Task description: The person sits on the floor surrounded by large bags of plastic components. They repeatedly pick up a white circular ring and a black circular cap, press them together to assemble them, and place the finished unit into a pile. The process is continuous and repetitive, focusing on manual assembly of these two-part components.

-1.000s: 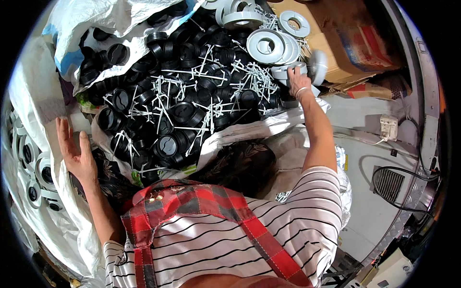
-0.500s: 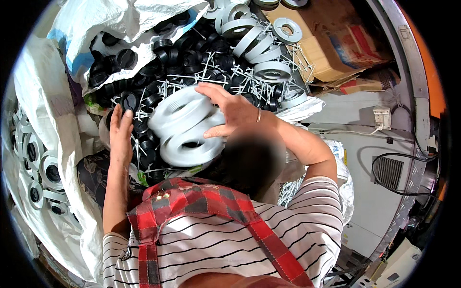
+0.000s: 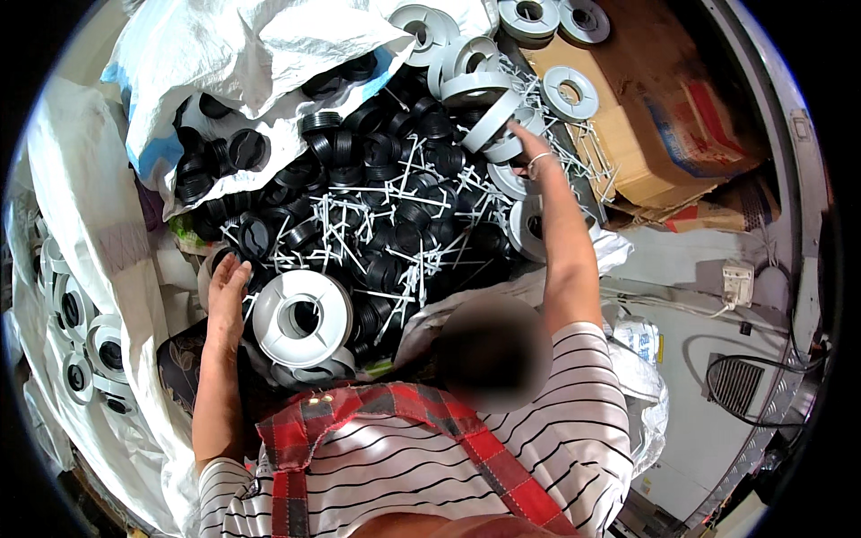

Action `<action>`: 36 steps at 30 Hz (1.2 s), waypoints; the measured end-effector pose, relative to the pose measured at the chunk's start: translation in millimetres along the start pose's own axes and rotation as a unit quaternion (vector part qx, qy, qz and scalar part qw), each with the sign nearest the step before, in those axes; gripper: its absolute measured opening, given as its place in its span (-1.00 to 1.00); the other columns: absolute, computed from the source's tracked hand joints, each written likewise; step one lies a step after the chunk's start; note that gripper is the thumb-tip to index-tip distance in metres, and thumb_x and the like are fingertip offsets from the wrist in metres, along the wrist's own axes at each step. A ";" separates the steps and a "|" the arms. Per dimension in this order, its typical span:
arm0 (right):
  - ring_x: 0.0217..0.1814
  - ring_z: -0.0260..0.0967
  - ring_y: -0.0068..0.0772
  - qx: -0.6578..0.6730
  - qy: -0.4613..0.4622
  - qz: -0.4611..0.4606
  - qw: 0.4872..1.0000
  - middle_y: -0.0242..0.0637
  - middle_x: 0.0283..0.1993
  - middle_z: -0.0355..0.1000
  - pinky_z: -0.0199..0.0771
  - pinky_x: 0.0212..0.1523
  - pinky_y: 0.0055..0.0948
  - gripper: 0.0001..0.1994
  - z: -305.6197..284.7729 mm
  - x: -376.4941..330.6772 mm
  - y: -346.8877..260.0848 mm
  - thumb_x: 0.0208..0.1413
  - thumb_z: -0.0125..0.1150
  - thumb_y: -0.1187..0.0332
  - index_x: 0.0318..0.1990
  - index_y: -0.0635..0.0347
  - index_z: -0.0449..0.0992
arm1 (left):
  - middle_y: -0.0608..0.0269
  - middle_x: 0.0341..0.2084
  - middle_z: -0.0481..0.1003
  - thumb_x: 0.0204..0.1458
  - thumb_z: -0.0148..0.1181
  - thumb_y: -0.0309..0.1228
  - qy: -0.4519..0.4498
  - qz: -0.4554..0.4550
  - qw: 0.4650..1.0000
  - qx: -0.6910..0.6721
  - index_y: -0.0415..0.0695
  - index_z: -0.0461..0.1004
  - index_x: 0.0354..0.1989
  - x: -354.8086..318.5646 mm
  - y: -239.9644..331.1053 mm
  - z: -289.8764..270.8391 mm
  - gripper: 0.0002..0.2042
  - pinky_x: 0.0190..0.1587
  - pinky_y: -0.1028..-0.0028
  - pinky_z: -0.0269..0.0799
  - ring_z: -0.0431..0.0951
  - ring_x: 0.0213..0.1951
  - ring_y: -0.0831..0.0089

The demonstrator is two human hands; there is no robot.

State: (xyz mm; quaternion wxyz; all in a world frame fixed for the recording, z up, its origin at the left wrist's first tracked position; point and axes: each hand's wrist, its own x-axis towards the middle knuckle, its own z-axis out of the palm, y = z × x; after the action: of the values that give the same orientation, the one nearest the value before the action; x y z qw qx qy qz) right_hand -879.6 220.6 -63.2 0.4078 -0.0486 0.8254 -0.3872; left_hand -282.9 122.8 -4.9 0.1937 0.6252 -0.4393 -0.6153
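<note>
My right hand [image 3: 531,151] stretches far out to a leaning row of grey flanged plastic rings [image 3: 490,122], its fingers curled on the edge of one ring and partly hidden by it. My left hand [image 3: 227,291] stays near the left side of the pile, fingers bent and thumb apart, with nothing visible in it. Just beyond its fingertips is a round black threaded cap [image 3: 256,235]. Right of the left hand, close to my body, a grey ring [image 3: 278,330] lies flat with its flange up, over another partly covered grey piece.
Black threaded caps [image 3: 381,148] and thin pale plastic sprues [image 3: 345,224] cover the middle. White woven sacks [image 3: 108,206] stand left and behind, one with grey rings [image 3: 72,309]. Cardboard [image 3: 628,134] holds another grey ring [image 3: 569,93] at far right. A grey cabinet [image 3: 673,430] and cable flank the right.
My right hand has let go of the large grey rings near my body and reached to the far right row. The left hand has shifted little. The view has moved slightly.
</note>
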 end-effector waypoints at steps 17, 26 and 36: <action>0.16 0.22 0.05 -0.408 0.150 -0.389 0.812 0.06 0.08 0.31 0.22 0.13 -0.11 -0.14 125.0 -46.7 -144.0 -0.24 0.30 0.01 0.21 0.22 0.08 | 0.08 0.19 0.20 0.05 0.15 -0.29 -0.032 0.016 0.995 -0.094 -0.25 0.16 0.22 -15.8 18.4 0.3 -0.43 0.16 0.37 0.17 0.27 0.17 0.28; 0.40 -0.21 0.01 -0.534 0.292 -0.211 0.765 -0.07 0.25 0.11 0.27 0.00 0.29 -0.23 206.2 42.5 -158.1 -0.14 0.29 0.09 0.25 0.04 0.07 | 0.15 0.11 0.27 0.08 0.10 -0.43 -0.008 0.003 0.994 -0.108 -0.25 0.23 0.15 -4.4 15.8 -6.2 -0.56 0.05 0.43 0.25 0.34 0.07 0.36; 0.27 0.06 -0.10 -0.469 0.190 -0.314 0.803 -0.19 0.06 0.31 0.36 0.02 -0.11 -0.23 149.6 -71.3 -113.0 -0.25 0.29 0.26 0.21 0.06 0.09 | 0.16 0.08 0.31 0.08 0.12 -0.42 -0.030 0.035 0.989 -0.141 -0.29 0.22 0.14 -14.4 19.4 -4.3 -0.54 0.01 0.48 0.31 0.41 0.01 0.41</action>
State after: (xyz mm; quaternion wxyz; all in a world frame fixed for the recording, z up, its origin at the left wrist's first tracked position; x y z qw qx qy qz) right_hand -752.6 80.5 3.9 0.0264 -0.4160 0.9069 -0.0610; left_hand -282.9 122.4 19.6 0.2877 0.5570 -0.3756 -0.6826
